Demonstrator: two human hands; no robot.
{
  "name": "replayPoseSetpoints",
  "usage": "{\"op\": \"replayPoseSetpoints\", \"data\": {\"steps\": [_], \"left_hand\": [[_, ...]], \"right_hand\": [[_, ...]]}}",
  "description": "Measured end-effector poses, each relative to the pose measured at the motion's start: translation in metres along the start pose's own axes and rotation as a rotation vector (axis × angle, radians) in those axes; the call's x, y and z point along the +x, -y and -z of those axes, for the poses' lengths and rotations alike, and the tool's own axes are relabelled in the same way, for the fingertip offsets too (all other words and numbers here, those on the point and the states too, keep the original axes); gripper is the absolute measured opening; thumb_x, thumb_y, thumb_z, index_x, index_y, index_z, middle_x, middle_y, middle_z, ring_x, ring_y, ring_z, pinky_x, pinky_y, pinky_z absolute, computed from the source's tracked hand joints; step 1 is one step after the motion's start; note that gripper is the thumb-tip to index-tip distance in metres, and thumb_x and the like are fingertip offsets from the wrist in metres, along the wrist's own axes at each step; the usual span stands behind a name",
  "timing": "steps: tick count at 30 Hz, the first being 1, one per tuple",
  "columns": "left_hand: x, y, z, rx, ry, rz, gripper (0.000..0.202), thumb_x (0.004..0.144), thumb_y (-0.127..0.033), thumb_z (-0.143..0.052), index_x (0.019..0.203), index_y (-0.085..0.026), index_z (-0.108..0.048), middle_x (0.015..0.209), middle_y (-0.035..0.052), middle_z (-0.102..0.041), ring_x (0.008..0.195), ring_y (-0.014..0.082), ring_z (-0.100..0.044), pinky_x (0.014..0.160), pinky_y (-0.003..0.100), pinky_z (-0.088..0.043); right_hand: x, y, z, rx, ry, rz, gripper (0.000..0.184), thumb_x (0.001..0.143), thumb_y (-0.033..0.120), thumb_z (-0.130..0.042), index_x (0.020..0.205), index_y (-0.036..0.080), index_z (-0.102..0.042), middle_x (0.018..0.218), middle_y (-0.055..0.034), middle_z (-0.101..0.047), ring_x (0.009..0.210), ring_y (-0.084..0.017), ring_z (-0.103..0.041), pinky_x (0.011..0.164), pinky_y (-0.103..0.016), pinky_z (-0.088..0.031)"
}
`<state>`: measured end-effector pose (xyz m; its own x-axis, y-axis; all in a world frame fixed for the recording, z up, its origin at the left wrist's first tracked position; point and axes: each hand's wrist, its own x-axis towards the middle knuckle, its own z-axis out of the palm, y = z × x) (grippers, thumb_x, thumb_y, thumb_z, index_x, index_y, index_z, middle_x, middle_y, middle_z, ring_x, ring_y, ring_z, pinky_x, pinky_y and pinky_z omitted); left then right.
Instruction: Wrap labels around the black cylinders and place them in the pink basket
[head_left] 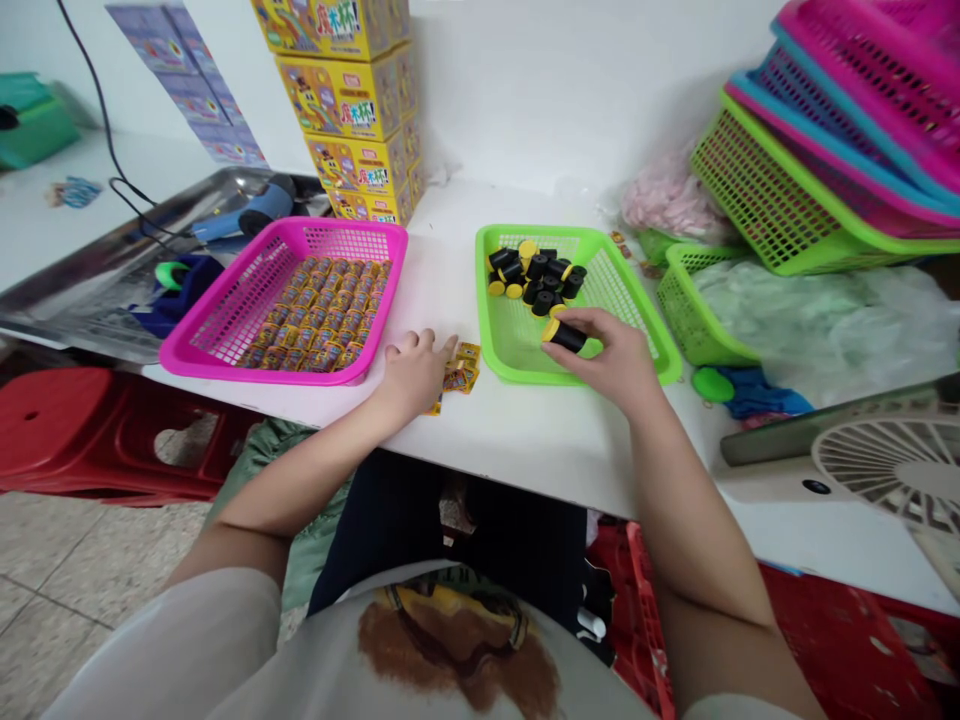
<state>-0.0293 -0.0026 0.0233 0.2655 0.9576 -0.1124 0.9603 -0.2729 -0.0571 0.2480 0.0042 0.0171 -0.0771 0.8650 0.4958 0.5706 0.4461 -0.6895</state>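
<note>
- Now the right hand [611,355] hangs over the near right part of the lime-green basket [506,338], thumb and fingers gripping a black canister [568,337] with a yellow end, held tilted.
- Over to the left hand [412,378], just left of that lime-green basket: palm down, fingers spread and loosely bent beside a small pile of yellow printed labels [463,372]. Whether its fingertips pinch one, I can't tell from this angle.
- Inside the lime-green basket, more black canisters [537,267] with yellow ends lie jumbled toward the far side.
- Left of it, past the left hand, sits a magenta basket [315,378], with small canisters in colourful printed wraps [315,312] packed in neat rows.
- Behind and left of the lime-green basket rises a stack of yellow cartons [352,110].
- Off to its right, there's a tilted pile of coloured baskets [780,185], and nearer, a fan [892,465].
</note>
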Motion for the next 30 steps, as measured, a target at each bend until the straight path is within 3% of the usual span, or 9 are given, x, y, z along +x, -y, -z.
{"op": "replayPoseSetpoints", "data": {"steps": [3, 5, 7, 10, 13, 17, 20, 24, 30], "left_hand": [[0.007, 0.011, -0.006, -0.025, -0.086, -0.064, 0.06, 0.105, -0.015, -0.048, 0.162, -0.028, -0.055, 0.147, 0.0219, -0.06, 0.132, 0.0414, -0.059, 0.104, 0.055, -0.054], [0.009, 0.019, -0.009, -0.178, -0.154, -0.131, 0.045, 0.106, -0.015, -0.05, 0.145, -0.022, -0.072, 0.129, 0.0188, -0.07, 0.118, 0.0322, -0.068, 0.103, 0.046, -0.056], [0.007, 0.025, -0.008, -0.4, -0.256, -0.17, 0.031, 0.105, -0.02, -0.062, 0.13, -0.018, -0.079, 0.109, 0.0122, -0.077, 0.098, 0.0221, -0.073, 0.096, 0.034, -0.058], [-0.003, 0.024, 0.002, -0.636, -0.494, -0.17, 0.031, 0.094, -0.026, -0.082, 0.124, -0.02, -0.078, 0.087, 0.0009, -0.079, 0.076, 0.0136, -0.073, 0.078, 0.022, -0.057], [-0.006, 0.013, 0.015, -0.711, -0.66, -0.2, 0.035, 0.098, -0.03, -0.079, 0.13, -0.023, -0.069, 0.087, -0.003, -0.08, 0.074, 0.0107, -0.076, 0.071, 0.018, -0.054], [0.019, -0.009, 0.025, -0.664, -0.663, -0.456, 0.043, 0.108, -0.033, -0.065, 0.147, -0.022, -0.053, 0.102, 0.0021, -0.083, 0.091, 0.0166, -0.082, 0.081, 0.025, -0.058], [0.044, -0.025, 0.022, -0.54, -0.619, -0.62, 0.036, 0.112, -0.037, -0.057, 0.143, -0.018, -0.055, 0.105, 0.0068, -0.084, 0.1, 0.0216, -0.082, 0.095, 0.036, -0.058], [0.058, -0.035, 0.007, -0.434, -0.572, -0.672, 0.032, 0.113, -0.038, -0.053, 0.135, -0.015, -0.058, 0.108, 0.0095, -0.086, 0.1, 0.0237, -0.083, 0.101, 0.042, -0.054], [0.046, -0.033, 0.0, -0.468, -0.585, -0.669, 0.034, 0.111, -0.037, -0.058, 0.139, -0.017, -0.061, 0.117, 0.0087, -0.085, 0.106, 0.0229, -0.083, 0.118, 0.05, -0.046]], "right_hand": [[0.0, -0.002, -0.001, 0.015, -0.01, 0.019, 0.04, 0.08, 0.046, -0.084, 0.112, 0.024, -0.077, 0.109, -0.007, -0.084, 0.102, -0.027, -0.081, 0.094, -0.045, -0.065], [0.0, -0.004, -0.002, 0.022, -0.039, 0.032, 0.04, 0.08, 0.046, -0.085, 0.112, 0.024, -0.077, 0.11, -0.0072, -0.084, 0.101, -0.026, -0.081, 0.092, -0.044, -0.065], [0.0, -0.005, -0.004, 0.032, -0.093, 0.046, 0.041, 0.081, 0.046, -0.084, 0.115, 0.025, -0.076, 0.109, -0.0065, -0.083, 0.101, -0.025, -0.08, 0.09, -0.043, -0.065], [-0.001, -0.006, -0.006, 0.061, -0.166, 0.072, 0.044, 0.087, 0.047, -0.081, 0.126, 0.027, -0.074, 0.113, -0.0063, -0.081, 0.102, -0.023, -0.078, 0.086, -0.039, -0.064], [-0.001, -0.005, -0.008, 0.095, -0.237, 0.086, 0.036, 0.094, 0.051, -0.076, 0.122, 0.029, -0.074, 0.116, -0.0059, -0.079, 0.097, -0.02, -0.075, 0.081, -0.035, -0.062], [0.001, -0.006, -0.012, 0.296, -0.36, 0.118, 0.038, 0.09, 0.058, -0.082, 0.102, 0.029, -0.061, 0.091, 0.0022, -0.07, 0.075, -0.013, -0.067, 0.066, -0.027, -0.055], [0.002, -0.003, -0.015, 0.468, -0.46, 0.118, 0.044, 0.089, 0.059, -0.083, 0.098, 0.03, -0.051, 0.091, 0.0039, -0.069, 0.069, -0.011, -0.065, 0.058, -0.023, -0.052], [-0.001, 0.012, -0.015, 0.58, -0.545, 0.104, 0.047, 0.09, 0.064, -0.08, 0.098, 0.031, -0.048, 0.095, 0.0041, -0.068, 0.063, -0.008, -0.061, 0.048, -0.02, -0.049], [-0.012, 0.029, -0.021, 0.559, -0.441, 0.098, 0.042, 0.091, 0.056, -0.082, 0.096, 0.029, -0.05, 0.098, 0.0048, -0.067, 0.056, -0.004, -0.058, 0.045, -0.017, -0.048]]}}
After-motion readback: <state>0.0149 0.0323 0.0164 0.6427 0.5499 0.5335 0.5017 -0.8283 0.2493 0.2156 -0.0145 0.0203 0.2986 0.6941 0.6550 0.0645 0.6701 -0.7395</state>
